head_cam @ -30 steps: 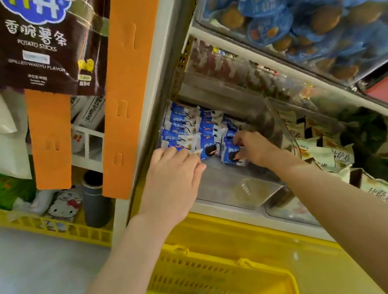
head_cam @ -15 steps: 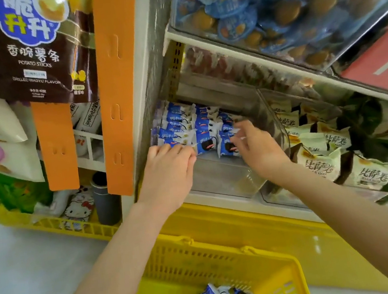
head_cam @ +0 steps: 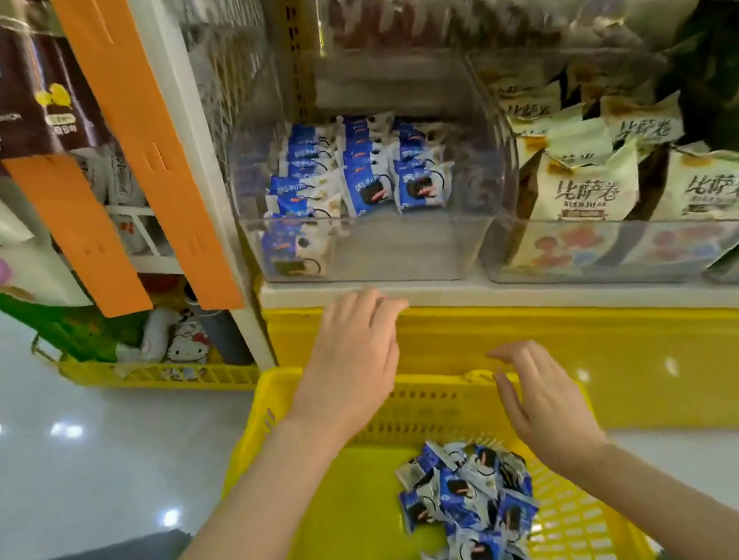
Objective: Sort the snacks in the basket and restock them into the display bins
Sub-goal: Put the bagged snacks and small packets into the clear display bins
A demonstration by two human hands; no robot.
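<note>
While blue-and-white cookie packs lie heaped in the yellow basket, both hands hover above it, empty. Left hand and right hand show loosely spread fingers; more packs stand in rows in the clear display bin.

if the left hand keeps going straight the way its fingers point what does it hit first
Most likely the white shelf edge under the clear bin: the left hand, open and empty, has its fingertips up against that ledge. Depth is unclear, so it might pass just above into the bin's front wall instead.
</note>
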